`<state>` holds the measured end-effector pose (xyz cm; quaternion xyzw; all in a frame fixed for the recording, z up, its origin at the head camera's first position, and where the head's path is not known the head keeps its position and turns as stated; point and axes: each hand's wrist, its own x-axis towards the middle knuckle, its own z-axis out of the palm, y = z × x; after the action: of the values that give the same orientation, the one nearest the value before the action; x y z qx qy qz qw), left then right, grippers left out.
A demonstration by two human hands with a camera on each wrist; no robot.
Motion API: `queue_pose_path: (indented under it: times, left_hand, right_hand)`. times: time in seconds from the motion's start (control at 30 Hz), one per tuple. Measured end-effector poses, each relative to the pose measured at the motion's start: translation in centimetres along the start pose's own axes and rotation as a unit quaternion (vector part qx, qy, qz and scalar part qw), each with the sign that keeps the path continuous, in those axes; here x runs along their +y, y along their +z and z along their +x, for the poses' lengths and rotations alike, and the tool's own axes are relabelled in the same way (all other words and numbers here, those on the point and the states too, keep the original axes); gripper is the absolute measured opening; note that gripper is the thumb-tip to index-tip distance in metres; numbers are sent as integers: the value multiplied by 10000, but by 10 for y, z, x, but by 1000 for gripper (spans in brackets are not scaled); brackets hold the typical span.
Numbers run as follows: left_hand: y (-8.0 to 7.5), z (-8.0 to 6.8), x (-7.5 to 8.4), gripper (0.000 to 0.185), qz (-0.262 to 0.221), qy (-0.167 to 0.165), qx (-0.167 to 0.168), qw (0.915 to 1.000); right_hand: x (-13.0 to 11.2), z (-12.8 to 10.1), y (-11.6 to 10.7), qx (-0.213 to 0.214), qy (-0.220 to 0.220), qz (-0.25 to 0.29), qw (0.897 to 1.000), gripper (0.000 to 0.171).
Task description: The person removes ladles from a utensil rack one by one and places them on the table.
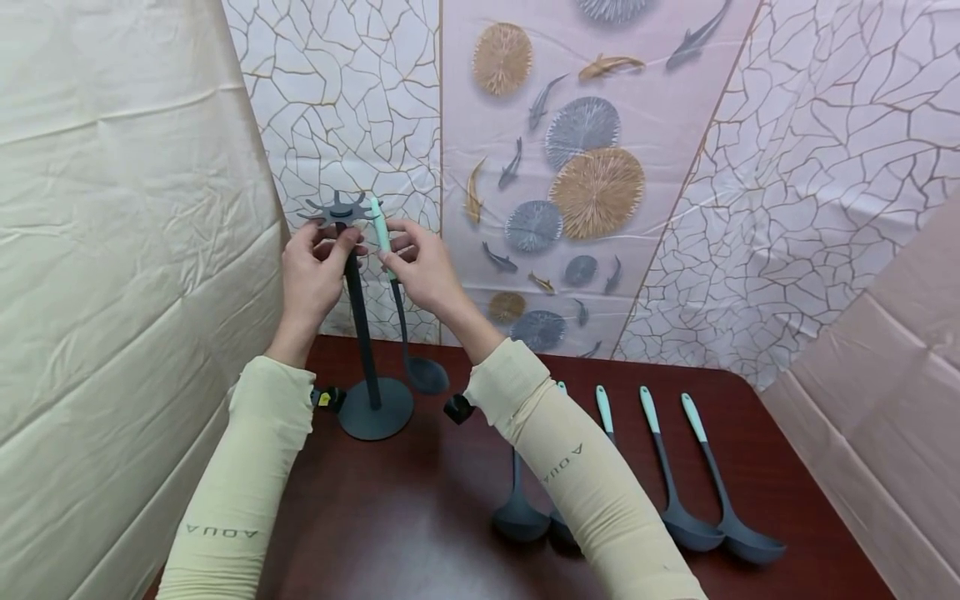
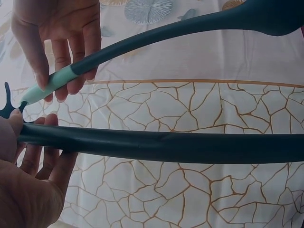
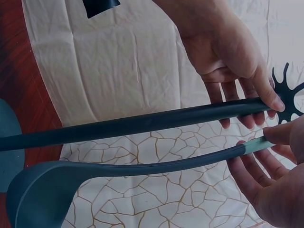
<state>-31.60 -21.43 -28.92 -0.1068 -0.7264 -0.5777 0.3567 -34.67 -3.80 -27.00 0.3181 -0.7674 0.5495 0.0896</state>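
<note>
A dark grey utensil stand (image 1: 361, 325) rises from its round base (image 1: 375, 409) at the back left of the table and ends in a star-shaped hook top (image 1: 341, 212). My left hand (image 1: 318, 262) grips the pole (image 2: 166, 145) just under that top, thumb in front and fingers behind. My right hand (image 1: 418, 265) pinches the mint-green handle (image 1: 382, 237) of a dark ladle (image 3: 118, 167), holding its tip close to the hooks. The ladle hangs beside the pole, its bowl (image 1: 426, 375) just above the base.
Several more mint-handled ladles (image 1: 678, 521) lie side by side on the dark red table (image 1: 420, 517) at the front right, some partly under my right sleeve (image 1: 570, 467). Cloth backdrops enclose the table on the left, back and right.
</note>
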Motion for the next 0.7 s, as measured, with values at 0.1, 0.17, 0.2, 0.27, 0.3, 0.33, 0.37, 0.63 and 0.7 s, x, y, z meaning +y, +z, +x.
queue_pose_path:
  times: [0.1, 0.17, 0.2, 0.27, 0.3, 0.33, 0.37, 0.63, 0.7]
  left_hand:
    - [0, 0, 0, 32, 22, 14, 41, 10000]
    - [2, 1, 0, 32, -28, 40, 24, 10000]
    - [3, 1, 0, 32, -68, 49, -1, 10000]
    - [5, 1, 0, 33, -144, 55, -48, 9999]
    - [6, 1, -1, 33, -174, 51, -59, 9998]
    - [6, 1, -1, 32, -187, 47, -66, 9998]
    - [6, 1, -2, 32, -186, 55, -64, 9998]
    - [1, 1, -6, 31, -181, 109, -6, 9998]
    - [0, 2, -5, 31, -194, 95, 7, 9998]
  right_hand:
    - [-1, 0, -2, 18, 5, 24, 10000, 43]
    - [-1, 1, -4, 80, 1, 57, 10000, 42]
    - [-1, 1, -6, 131, -11, 84, 9999, 41]
    - [-2, 1, -9, 217, -1, 128, 9997, 41]
    - [-2, 1, -10, 254, -7, 143, 9996, 40]
    - [-2, 1, -12, 283, -6, 147, 9995, 40]
    - [-2, 1, -13, 301, -7, 163, 9994, 41]
    - [-1, -1, -14, 352, -109, 157, 9992, 41]
    - [0, -1, -15, 349, -100, 129, 9993, 40]
